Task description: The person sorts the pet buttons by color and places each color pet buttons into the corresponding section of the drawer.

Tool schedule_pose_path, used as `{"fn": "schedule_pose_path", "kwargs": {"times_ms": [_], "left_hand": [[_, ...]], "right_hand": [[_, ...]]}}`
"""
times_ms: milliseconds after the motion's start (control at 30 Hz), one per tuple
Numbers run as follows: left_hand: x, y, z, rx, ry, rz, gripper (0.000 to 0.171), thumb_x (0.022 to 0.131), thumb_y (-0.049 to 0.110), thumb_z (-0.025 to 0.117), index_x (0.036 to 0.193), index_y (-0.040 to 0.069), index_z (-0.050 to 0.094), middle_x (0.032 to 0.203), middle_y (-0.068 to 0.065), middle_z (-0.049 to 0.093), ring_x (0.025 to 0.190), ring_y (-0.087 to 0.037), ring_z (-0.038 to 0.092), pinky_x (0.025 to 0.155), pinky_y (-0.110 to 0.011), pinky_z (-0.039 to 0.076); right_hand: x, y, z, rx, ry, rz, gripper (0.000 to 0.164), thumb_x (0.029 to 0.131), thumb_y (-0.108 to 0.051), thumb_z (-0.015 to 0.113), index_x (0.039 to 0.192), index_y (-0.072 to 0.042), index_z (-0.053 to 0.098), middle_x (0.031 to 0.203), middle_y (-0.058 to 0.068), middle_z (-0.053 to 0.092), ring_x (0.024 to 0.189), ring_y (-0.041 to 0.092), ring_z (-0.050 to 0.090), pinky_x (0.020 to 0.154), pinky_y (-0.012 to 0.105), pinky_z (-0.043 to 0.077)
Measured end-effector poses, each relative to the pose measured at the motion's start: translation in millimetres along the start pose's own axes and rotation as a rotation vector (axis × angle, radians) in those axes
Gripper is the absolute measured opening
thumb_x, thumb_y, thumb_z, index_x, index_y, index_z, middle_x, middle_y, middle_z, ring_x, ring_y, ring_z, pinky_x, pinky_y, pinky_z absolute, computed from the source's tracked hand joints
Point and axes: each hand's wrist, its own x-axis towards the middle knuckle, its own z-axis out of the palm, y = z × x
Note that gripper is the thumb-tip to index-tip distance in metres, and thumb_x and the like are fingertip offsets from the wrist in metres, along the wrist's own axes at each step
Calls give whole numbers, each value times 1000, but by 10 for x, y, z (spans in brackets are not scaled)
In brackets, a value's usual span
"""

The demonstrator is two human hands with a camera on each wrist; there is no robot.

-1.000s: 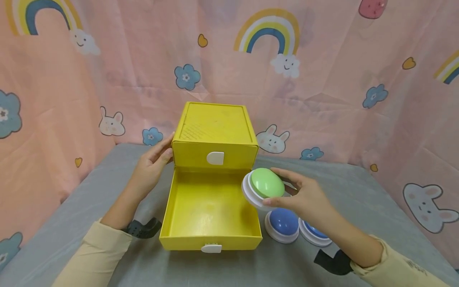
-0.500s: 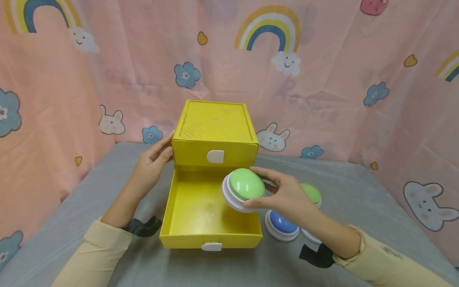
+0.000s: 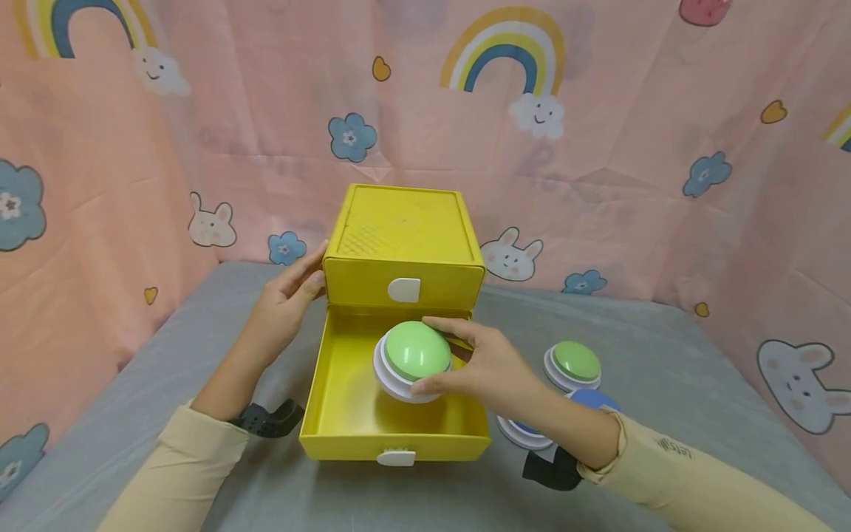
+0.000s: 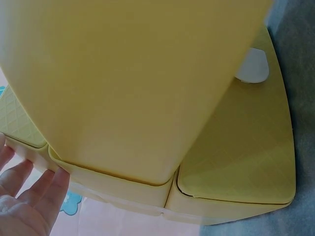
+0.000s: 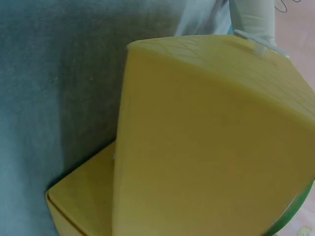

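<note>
A yellow two-drawer box (image 3: 405,225) stands mid-table in the head view, its upper drawer closed and its lower drawer (image 3: 395,448) pulled out. My left hand (image 3: 281,309) rests against the box's left side. In the left wrist view that hand's fingers (image 4: 55,189) are nearly straight along the yellow edge. Over the lower drawer, my right hand (image 3: 488,362) holds a green-domed buzzer button (image 3: 416,352) by its white base, thumb in front and fingers behind. In the right wrist view the drawer front (image 5: 197,142) covers most of it; only a green sliver (image 5: 295,210) shows.
Right of the box, a second green buzzer button (image 3: 575,360) sits on the grey cloth. Blue buzzer buttons (image 3: 594,398) lie nearer, partly behind the right forearm. A pink patterned curtain (image 3: 412,111) hangs behind and at both sides.
My right hand has carried the green buzzer button leftward from the drawer's right edge to above its middle. The second green button has come into sight. The left hand stays put.
</note>
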Motion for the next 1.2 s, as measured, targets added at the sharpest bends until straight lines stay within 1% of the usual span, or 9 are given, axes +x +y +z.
{"fn": "schedule_pose_path", "kwargs": {"times_ms": [200, 333, 433, 600, 767, 900, 967, 1100, 1200], "left_hand": [[13, -2, 3, 13, 7, -6, 50, 107, 29, 43, 156, 26, 34, 159, 1, 39, 137, -14, 46, 105, -18, 47], [16, -1, 6, 18, 6, -7, 50, 107, 28, 43, 156, 26, 34, 159, 1, 40, 140, -18, 45, 110, -29, 47], [15, 4, 8, 18, 7, -4, 50, 107, 29, 43, 156, 26, 34, 159, 1, 39, 140, -19, 45, 111, -34, 46], [13, 6, 7, 11, 10, -3, 50, 107, 29, 43, 156, 25, 34, 159, 1, 40, 139, -17, 45, 109, -28, 47], [12, 8, 7, 2, 11, -14, 49, 107, 28, 44, 155, 27, 35, 159, 3, 40, 139, -16, 45, 107, -22, 47], [11, 6, 7, 4, 16, -16, 49, 107, 28, 44, 155, 27, 36, 158, 3, 41, 138, -16, 46, 104, -18, 47], [10, 8, 7, 6, 15, -12, 49, 107, 28, 44, 155, 27, 36, 158, 3, 41, 138, -15, 46, 105, -18, 47], [12, 7, 11, -4, 14, -14, 48, 107, 27, 44, 155, 27, 36, 158, 3, 41, 136, -9, 47, 103, -16, 47], [11, 8, 13, -16, 14, -13, 48, 108, 26, 43, 155, 26, 36, 158, 2, 41, 133, -3, 48, 102, -14, 47]], "right_hand": [[97, -22, 161, 44, -24, 23, 76, 72, -19, 90, 140, -10, 58, 146, 10, 55, 135, 31, 53, 109, 40, 47], [132, -29, 258, 53, -24, -3, 77, 70, -16, 91, 139, -9, 58, 145, 8, 56, 133, 28, 53, 110, 38, 47], [154, -36, 314, 33, -24, -24, 77, 69, -16, 92, 138, -8, 59, 143, 7, 57, 130, 25, 54, 109, 37, 48], [180, -56, 388, 5, -43, -24, 78, 68, -17, 93, 138, -9, 59, 142, 6, 58, 129, 23, 54, 108, 36, 49], [210, -72, 456, -6, -64, -21, 79, 66, -18, 94, 137, -11, 60, 141, 4, 59, 130, 23, 55, 106, 32, 51], [237, -71, 501, -34, -91, -19, 80, 65, -18, 95, 137, -11, 60, 141, 4, 59, 131, 23, 54, 106, 33, 50], [250, -64, 523, -50, -102, -21, 81, 64, -18, 95, 138, -10, 60, 141, 4, 59, 131, 23, 54, 108, 35, 49], [277, -51, 574, -89, -120, -40, 80, 65, -18, 94, 137, -7, 60, 139, 8, 61, 130, 24, 55, 108, 37, 49], [287, -51, 602, -124, -128, -43, 80, 65, -20, 94, 136, -6, 61, 138, 8, 62, 129, 24, 56, 107, 37, 50]]}}
